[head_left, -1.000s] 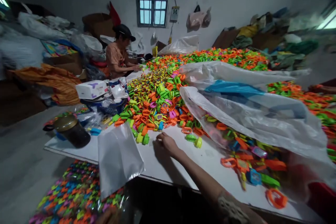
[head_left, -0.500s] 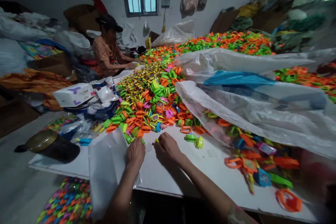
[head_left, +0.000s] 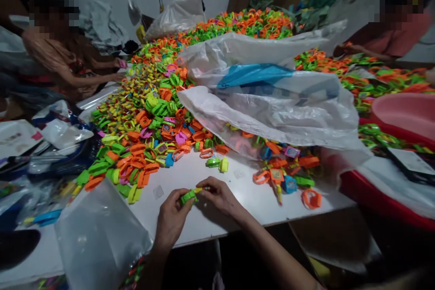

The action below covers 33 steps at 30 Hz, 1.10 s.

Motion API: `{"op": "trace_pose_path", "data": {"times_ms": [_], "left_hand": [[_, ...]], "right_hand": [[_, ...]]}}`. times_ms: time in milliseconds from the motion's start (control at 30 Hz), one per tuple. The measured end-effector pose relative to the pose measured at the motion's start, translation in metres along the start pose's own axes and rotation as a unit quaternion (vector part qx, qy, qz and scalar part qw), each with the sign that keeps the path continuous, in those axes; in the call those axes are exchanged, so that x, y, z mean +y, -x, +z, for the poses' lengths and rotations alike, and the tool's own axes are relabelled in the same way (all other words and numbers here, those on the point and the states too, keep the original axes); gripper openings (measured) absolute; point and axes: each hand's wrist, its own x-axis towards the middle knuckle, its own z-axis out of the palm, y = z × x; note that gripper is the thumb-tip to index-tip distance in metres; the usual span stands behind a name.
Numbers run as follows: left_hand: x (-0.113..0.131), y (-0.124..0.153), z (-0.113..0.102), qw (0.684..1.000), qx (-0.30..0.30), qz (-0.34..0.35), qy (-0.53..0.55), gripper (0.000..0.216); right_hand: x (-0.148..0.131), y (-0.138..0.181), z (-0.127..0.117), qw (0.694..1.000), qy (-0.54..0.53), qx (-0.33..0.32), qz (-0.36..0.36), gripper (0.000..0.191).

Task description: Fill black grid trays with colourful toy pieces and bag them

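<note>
Over the near part of the white table (head_left: 217, 217), my left hand (head_left: 171, 219) is closed around a green toy watch (head_left: 188, 197). My right hand (head_left: 219, 195) pinches a small yellow stick-like piece (head_left: 198, 190), whose end meets the watch; whether it is inserted, I cannot tell. A clear plastic square (head_left: 158, 192) lies left of my hands. Beyond them sit a green toy watch and a yellow one (head_left: 223, 165) side by side. The large pile of orange, green and yellow toy watches (head_left: 142, 145) spreads behind, with many small yellow pieces (head_left: 136, 93) at its far left.
A clear plastic bag (head_left: 98, 235) hangs over the table edge at left. White plastic sheeting (head_left: 272, 113) covers part of the pile. A pink basin (head_left: 404, 113) stands at right. One person (head_left: 57, 54) works at left, another (head_left: 390, 36) at far right.
My hands have come together from the table surface, now with the green watch in the left and the yellow piece in the right. The view has turned right and downward.
</note>
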Motion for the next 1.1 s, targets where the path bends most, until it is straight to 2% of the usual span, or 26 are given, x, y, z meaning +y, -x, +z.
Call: {"op": "trace_pose_path", "data": {"times_ms": [167,367,533,633,700,800,933,1033,1100], "left_hand": [[0.011,0.003,0.010,0.993,-0.047,0.087,-0.060,0.021],[0.016,0.007,0.020,0.985,-0.066,0.109,-0.116,0.019],[0.017,0.009,0.026,0.981,-0.078,0.101,-0.145,0.020],[0.017,0.010,0.027,0.981,-0.088,0.095,-0.147,0.023],[0.017,0.010,0.027,0.980,-0.093,0.096,-0.149,0.023],[0.016,0.013,0.028,0.973,-0.094,0.112,-0.180,0.020],[0.005,0.030,0.038,0.947,-0.081,0.172,-0.260,0.015],[-0.004,0.048,0.052,0.929,-0.087,0.208,-0.293,0.014],[-0.005,0.054,0.059,0.924,-0.092,0.213,-0.303,0.013]], "right_hand": [[0.012,0.015,-0.010,0.992,-0.117,-0.013,0.055,0.027],[0.020,0.024,-0.016,0.995,-0.090,-0.021,0.048,0.029],[0.015,0.030,-0.025,0.994,0.088,-0.008,-0.065,0.023],[0.012,0.033,-0.027,0.982,0.135,-0.021,-0.128,0.021],[0.010,0.034,-0.029,0.978,0.148,-0.029,-0.145,0.020],[0.006,0.036,-0.034,0.972,0.175,-0.071,-0.142,0.020],[0.000,0.044,-0.045,0.954,0.216,-0.178,-0.111,0.023],[0.004,0.053,-0.050,0.947,0.205,-0.237,-0.068,0.023],[0.009,0.056,-0.051,0.952,0.177,-0.247,-0.039,0.022]]}}
